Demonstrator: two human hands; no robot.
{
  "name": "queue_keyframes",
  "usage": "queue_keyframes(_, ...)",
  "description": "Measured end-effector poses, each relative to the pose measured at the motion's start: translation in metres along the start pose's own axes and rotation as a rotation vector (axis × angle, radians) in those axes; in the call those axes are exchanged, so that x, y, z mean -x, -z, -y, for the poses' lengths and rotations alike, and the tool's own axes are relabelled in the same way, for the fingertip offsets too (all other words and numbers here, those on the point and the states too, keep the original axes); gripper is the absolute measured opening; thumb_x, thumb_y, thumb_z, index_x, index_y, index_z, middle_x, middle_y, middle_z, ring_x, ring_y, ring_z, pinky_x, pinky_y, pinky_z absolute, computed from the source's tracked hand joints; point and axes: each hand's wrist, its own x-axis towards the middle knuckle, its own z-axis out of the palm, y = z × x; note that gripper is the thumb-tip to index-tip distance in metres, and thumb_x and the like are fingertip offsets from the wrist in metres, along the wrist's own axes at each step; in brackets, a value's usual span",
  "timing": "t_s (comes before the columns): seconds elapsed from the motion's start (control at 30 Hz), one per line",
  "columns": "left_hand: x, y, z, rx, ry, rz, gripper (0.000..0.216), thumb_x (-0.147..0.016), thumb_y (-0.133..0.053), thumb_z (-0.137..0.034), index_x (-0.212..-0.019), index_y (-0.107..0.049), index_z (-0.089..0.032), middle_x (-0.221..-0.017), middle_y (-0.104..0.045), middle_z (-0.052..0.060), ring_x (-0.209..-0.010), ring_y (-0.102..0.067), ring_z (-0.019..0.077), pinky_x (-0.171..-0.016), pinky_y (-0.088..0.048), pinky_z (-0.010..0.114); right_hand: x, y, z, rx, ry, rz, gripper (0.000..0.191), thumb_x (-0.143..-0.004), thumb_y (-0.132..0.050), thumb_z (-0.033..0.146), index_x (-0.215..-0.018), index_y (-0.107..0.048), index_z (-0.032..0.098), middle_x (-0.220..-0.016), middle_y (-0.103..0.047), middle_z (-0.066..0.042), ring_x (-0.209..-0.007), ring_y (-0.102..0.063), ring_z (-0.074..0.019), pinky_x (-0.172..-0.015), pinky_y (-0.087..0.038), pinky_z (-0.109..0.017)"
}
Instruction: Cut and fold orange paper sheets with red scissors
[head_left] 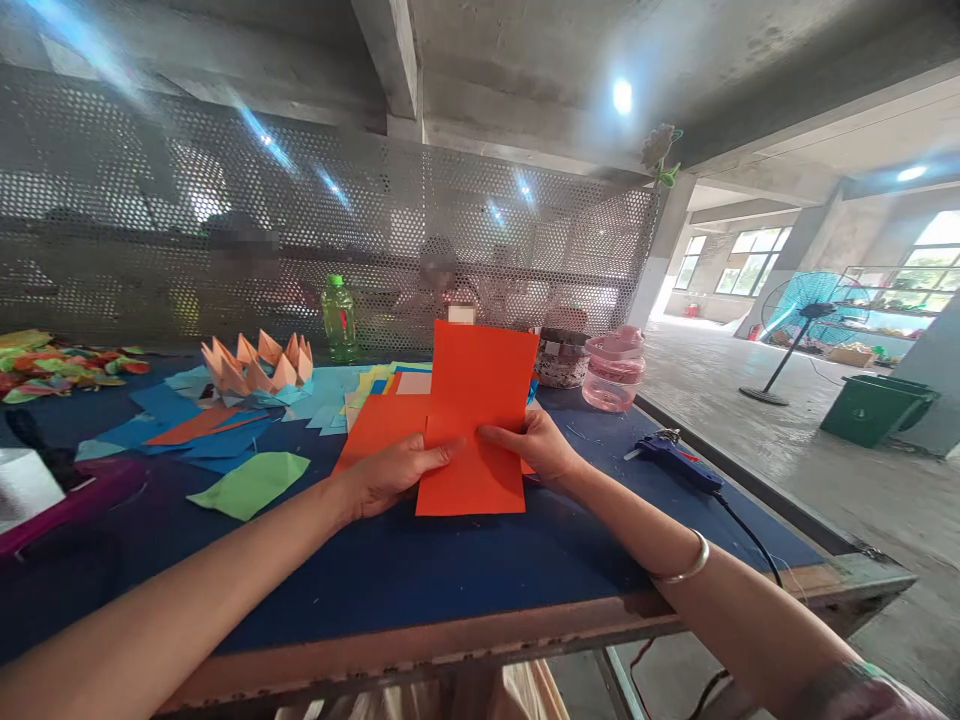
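Colours from my station: orange-red paper [472, 420] on a dark blue mat [420, 580]; green cutout [251, 485], peach folded lotus [259, 365], pink jars [613, 370], blue glue gun [675, 462]; grey screen [337, 200] patterned with round holes.

A concrete-walled craft workshop, with a blue workbench [420, 570], hot glue gun [675, 462] and orange craft paper [472, 400].

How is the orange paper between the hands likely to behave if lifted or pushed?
It is probably light and only mildly stiff: the orange paper looks like thin craft paper, yet its upper part stands up above the left hand and right hand without bending much. Pushed flat on the dark blue table top, it would likely slide easily, and its free corners may crease.
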Motion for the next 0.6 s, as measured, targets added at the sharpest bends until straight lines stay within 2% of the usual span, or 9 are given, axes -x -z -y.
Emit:
queue_keyframes(0.37, -0.0022, 0.0006, 0.0055, -0.058, -0.076, 0.062, 0.041, -0.072, -0.077, -0.046, -0.106, -0.072, -0.024, -0.108, -0.076, 0.003, -0.101, -0.069, 0.0262, -0.088, -0.053, 0.037, 0.0028, 0.0002, 0.0010, -0.011, -0.008, 0.003, 0.038, -0.059, -0.083, 0.044, -0.085, -0.073, 0.018, -0.093, -0.075, -0.005, -0.090, -0.068, -0.0244, -0.076, -0.055, -0.036)
queue_keyframes(0.6, -0.0045, -0.0012, 0.0098, -0.092, -0.110, 0.014, 0.047, -0.073, -0.075, -0.047, -0.113, -0.069, -0.024, -0.113, -0.074, 0.005, -0.107, -0.067, 0.0285, -0.089, -0.054, 0.039, 0.0040, -0.0002, 0.0011, 0.000, -0.012, -0.009, 0.038, -0.060, -0.082, 0.044, -0.085, -0.073, 0.018, -0.090, -0.074, -0.005, -0.086, -0.068, -0.0231, -0.072, -0.055, -0.034)
